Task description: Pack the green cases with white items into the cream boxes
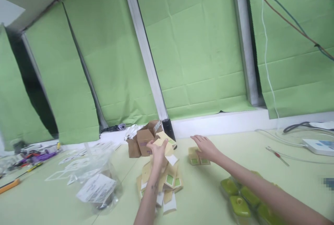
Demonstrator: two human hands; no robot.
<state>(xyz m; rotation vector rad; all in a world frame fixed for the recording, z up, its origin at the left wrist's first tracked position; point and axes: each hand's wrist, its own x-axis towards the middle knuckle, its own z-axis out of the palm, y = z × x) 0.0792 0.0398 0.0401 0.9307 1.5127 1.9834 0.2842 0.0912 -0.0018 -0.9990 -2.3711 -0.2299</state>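
My left hand (158,150) is closed on a flat kraft paper box (167,139), thumb and fingers at its edges. Beneath it lies a loose pile of flattened kraft boxes (164,179) with green-and-white panels. My right hand (207,147) reaches over two small kraft boxes (193,156) that stand side by side, green squares facing me. Its fingers are stretched out and lie above the boxes; the thumb is hidden. Below my right forearm sit several containers with green lids (239,204), partly covered by the arm.
Behind the pile stands an open brown carton (145,139), with a black cylinder (168,129) beside it. A clear plastic bag with a printed sheet (96,188) lies left. An orange-handled tool (9,185) is farther left. At right are a red-handled tool (277,154), cables and a white device (318,146).
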